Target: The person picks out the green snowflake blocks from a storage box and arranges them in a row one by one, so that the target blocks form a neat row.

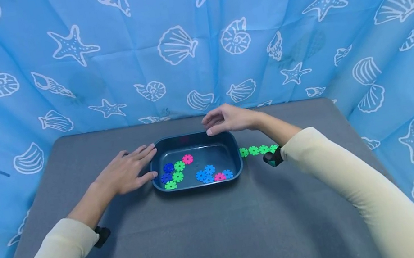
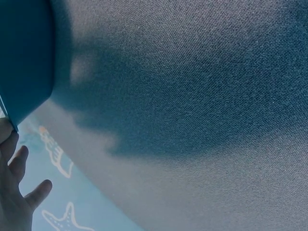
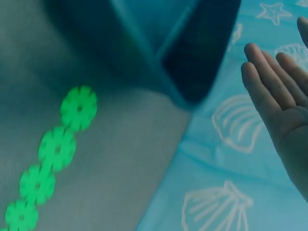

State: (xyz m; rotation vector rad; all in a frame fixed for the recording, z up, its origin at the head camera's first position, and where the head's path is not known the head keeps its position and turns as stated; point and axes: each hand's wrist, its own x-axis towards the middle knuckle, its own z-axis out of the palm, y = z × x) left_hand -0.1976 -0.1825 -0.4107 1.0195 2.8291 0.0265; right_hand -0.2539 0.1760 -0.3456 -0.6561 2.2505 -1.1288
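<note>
A dark blue plastic box [image 1: 200,186] holds several notched discs. At its left end lie dark blue discs [image 1: 168,168], green discs [image 1: 177,176] and a pink disc [image 1: 187,159]; to the right are light blue discs [image 1: 201,175] and another pink disc [image 1: 219,176]. My left hand [image 1: 128,172] touches the box's left rim, its fingers straight and spread in the left wrist view. Over the far right corner hovers my right hand [image 1: 232,119], fingers loosely extended, holding nothing; the right wrist view shows it apart from the box. A row of green discs [image 3: 57,149] touches edge to edge beside the box.
The grey table [image 1: 193,241] carries the box near its far edge. Behind it hangs a blue curtain [image 1: 119,70] printed with white shells and starfish. My right forearm [image 1: 278,128] covers the far end of the green row in the head view.
</note>
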